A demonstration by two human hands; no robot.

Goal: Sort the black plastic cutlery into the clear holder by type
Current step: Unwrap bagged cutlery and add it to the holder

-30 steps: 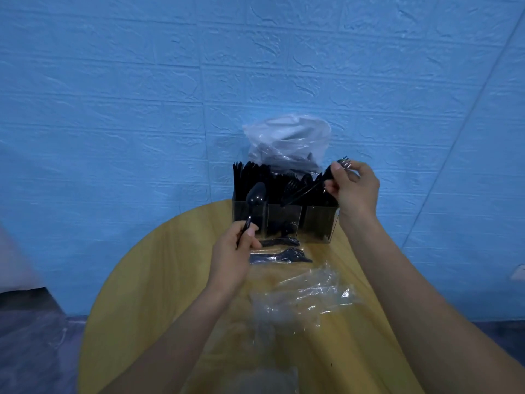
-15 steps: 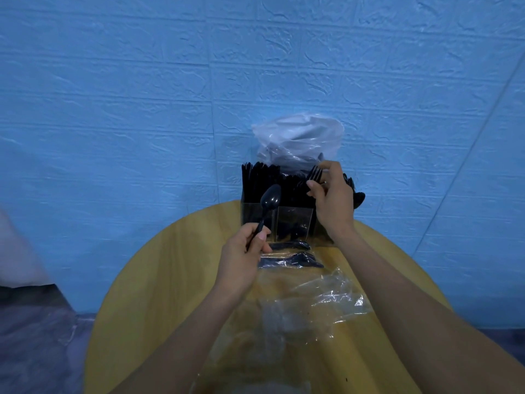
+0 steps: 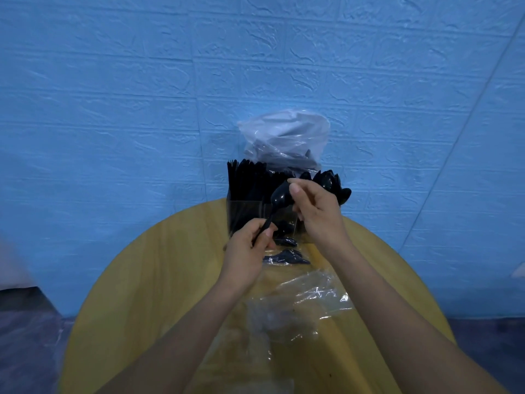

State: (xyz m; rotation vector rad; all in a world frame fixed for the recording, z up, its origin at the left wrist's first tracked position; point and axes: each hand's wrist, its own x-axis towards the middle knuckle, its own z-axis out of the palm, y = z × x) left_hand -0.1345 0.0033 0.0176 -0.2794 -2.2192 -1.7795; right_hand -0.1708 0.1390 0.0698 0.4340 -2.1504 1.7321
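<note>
Since the earlier frame the right hand (image 3: 318, 211) had left the forks and come across to the spoon (image 3: 279, 199), whose bowl its thumb and fingers now pinched. To the left, the left hand (image 3: 247, 248) gripped the handle, fingers curled, just before the clear holder (image 3: 244, 211) on the tabletop (image 3: 142, 280). A clean handover probably needed the left to release only once the right held firm, then carry the spoon right to the spoon compartment.
</note>
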